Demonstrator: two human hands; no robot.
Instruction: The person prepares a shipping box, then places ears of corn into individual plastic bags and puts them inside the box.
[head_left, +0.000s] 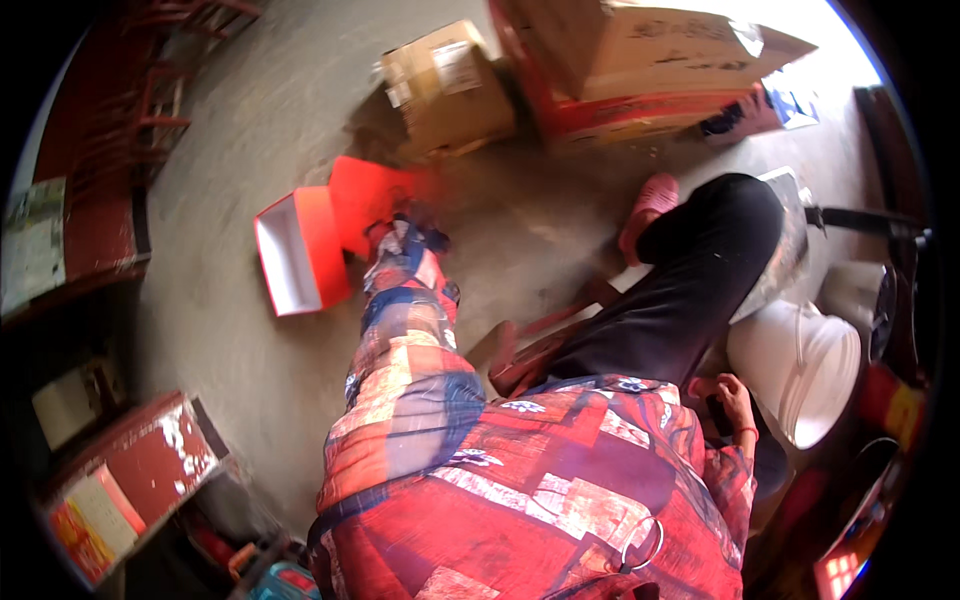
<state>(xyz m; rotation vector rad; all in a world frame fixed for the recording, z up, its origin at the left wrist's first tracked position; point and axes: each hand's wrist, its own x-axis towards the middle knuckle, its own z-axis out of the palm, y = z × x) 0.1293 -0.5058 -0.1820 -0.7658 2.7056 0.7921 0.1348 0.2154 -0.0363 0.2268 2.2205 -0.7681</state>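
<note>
My left arm, in a patterned red and blue sleeve (410, 345), stretches forward to an orange-red box (322, 248) on the floor. The box lies tipped on its side, its white inside showing. Beside it is an orange-red panel (362, 200), perhaps its lid or flap. The sleeve's end overlaps or meets this panel; shadow and motion blur hide the left fingers. My right hand (737, 402), a red band at its wrist, rests low by my right thigh with curled fingers. Something dark is beside it, but what the fingers hold is unclear.
A brown carton (440, 95) and larger stacked cartons (640, 60) stand ahead on the concrete floor. At right are a white bucket (800, 360) and a metal pot (858, 298). A worn red wooden table (150, 470) is at left. My pink shoe (648, 210) is in front.
</note>
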